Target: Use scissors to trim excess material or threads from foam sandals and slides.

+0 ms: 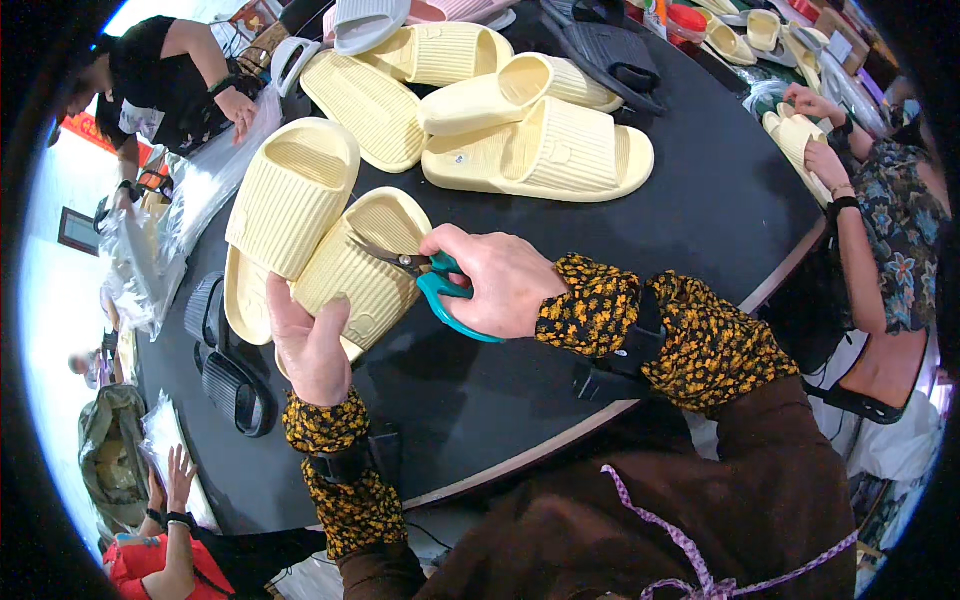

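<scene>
Teal-handled scissors (440, 290) are in my right hand (505, 285), its fingers wrapped round the handles. Their blades are parted and lie over the upper part of a pale yellow ribbed slide slipper (365, 265). My left hand (312, 350) grips the lower part of this slipper, thumb on top and the other fingers partly hidden. Its mate, another pale yellow slipper (290, 205), lies against it on the left, slightly overlapping. Whether the blades touch any thread or tag I cannot tell.
More pale yellow slippers (540, 155) are piled at the table's far side. Black slippers (235, 390) lie left, a dark pair (610, 55) at the back. Co-workers handle plastic film (205, 200) at left and a slipper (797, 145) at right. The black table (500, 400) has a pale edge.
</scene>
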Tool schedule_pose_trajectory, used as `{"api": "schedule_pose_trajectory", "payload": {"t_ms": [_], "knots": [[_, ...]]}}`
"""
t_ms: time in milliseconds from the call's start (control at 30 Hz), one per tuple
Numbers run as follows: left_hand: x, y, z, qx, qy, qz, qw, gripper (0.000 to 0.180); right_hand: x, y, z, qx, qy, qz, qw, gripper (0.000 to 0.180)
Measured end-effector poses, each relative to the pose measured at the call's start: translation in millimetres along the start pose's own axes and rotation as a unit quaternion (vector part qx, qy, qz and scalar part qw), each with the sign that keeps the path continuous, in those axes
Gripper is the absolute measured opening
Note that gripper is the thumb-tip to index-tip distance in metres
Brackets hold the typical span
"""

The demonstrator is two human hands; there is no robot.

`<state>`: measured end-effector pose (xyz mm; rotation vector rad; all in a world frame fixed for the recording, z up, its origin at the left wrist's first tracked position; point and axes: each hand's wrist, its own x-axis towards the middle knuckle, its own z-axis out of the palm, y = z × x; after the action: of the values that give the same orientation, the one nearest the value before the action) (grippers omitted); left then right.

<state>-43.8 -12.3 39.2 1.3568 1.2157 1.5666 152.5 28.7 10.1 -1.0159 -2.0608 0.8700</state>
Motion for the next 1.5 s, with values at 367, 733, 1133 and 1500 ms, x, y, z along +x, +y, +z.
{"api": "schedule_pose_trajectory", "payload": {"t_ms": [367, 733, 1133, 1500], "knots": [[-0.9, -3.5, 1.1, -0.030, 0.007, 0.005, 1.000, 0.067, 2.7, 4.0, 1.9, -0.002, -0.001, -0.005, 1.000, 0.036], [-2.6, -2.0, -1.9, -0.019, 0.007, 0.006, 1.000, 0.070, 2.6, -8.4, -9.7, 0.068, 0.072, -0.029, 0.995, 0.036], [-4.4, -6.1, -3.2, 0.073, -0.034, 0.027, 0.996, 0.059, 6.3, -6.6, -22.7, 0.034, 0.066, -0.015, 0.997, 0.037], [-4.9, -12.7, -0.6, 0.067, -0.054, 0.035, 0.996, 0.060, 7.8, -0.9, -19.6, 0.045, 0.093, -0.034, 0.994, 0.038]]}}
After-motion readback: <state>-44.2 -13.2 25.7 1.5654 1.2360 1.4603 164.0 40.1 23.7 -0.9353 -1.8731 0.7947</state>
